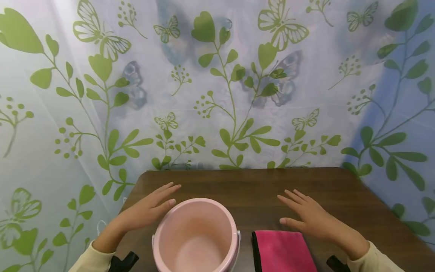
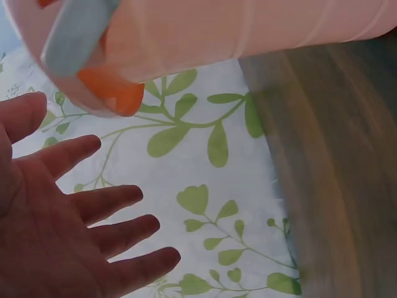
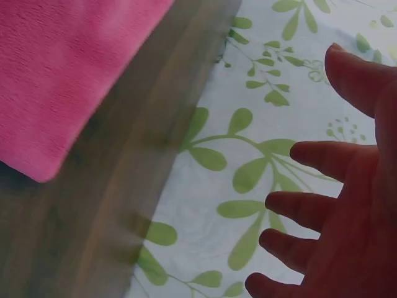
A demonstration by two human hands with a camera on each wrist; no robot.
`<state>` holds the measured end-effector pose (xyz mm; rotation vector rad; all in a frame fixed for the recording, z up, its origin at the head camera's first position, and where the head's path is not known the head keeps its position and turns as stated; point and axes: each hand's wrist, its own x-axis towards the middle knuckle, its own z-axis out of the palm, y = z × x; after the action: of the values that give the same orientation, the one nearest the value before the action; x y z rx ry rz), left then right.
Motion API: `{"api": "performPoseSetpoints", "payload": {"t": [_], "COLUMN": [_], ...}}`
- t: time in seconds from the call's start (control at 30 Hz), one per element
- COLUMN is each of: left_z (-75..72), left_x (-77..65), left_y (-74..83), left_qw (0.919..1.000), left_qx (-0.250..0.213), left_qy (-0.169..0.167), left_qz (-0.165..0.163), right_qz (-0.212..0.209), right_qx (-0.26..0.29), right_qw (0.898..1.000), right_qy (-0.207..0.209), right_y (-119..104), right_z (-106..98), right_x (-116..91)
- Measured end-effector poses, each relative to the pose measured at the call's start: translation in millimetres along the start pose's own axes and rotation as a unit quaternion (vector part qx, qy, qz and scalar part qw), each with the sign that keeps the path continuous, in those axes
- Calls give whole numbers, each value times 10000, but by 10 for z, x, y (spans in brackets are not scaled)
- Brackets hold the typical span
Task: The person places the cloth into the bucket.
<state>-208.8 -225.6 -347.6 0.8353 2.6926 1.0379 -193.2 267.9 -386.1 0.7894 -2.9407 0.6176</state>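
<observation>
A pink bucket (image 1: 196, 206) with a pale handle stands upright on the brown table (image 1: 244, 189); no contents show inside it in the head view. To its right lies a folded bright pink cloth (image 1: 283, 251) with a black edge. My left hand (image 1: 146, 209) hovers beside the bucket's left rim, fingers spread and holding nothing. Above and to the right of the cloth is my right hand (image 1: 310, 217), its fingers also extended and free of any object. In the left wrist view the bucket's ribbed side (image 2: 205, 31) shows beyond the fingers. The cloth's corner (image 3: 62, 124) appears in the right wrist view.
A white curtain (image 1: 221, 94) printed with green leaves and butterflies hangs behind the table and along both sides. Black straps (image 1: 124, 261) sit at the wrists. The table's far edge runs close to the curtain.
</observation>
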Motion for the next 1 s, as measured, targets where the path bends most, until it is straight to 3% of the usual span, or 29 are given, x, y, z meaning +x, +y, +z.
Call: {"api": "performPoseSetpoints", "payload": {"t": [0.43,0.63,1.0], "left_z": [150,218,334], "left_x": [-31,-37,-29], "left_y": [-89,-140,-283], "left_qw": [9970,9939,9887], "left_qx": [-725,-1089,-1466], "left_qy": [-5,-81,-105], "left_qz": [272,168,303], "right_qz": [-112,-197,41], "right_qx": [461,531,1156], "right_qw": [9988,9983,9908], "right_qy": [-118,-136,-705], "right_y": [100,132,181], "right_z": [224,346,481], "right_x": [-173,-262,-411]}}
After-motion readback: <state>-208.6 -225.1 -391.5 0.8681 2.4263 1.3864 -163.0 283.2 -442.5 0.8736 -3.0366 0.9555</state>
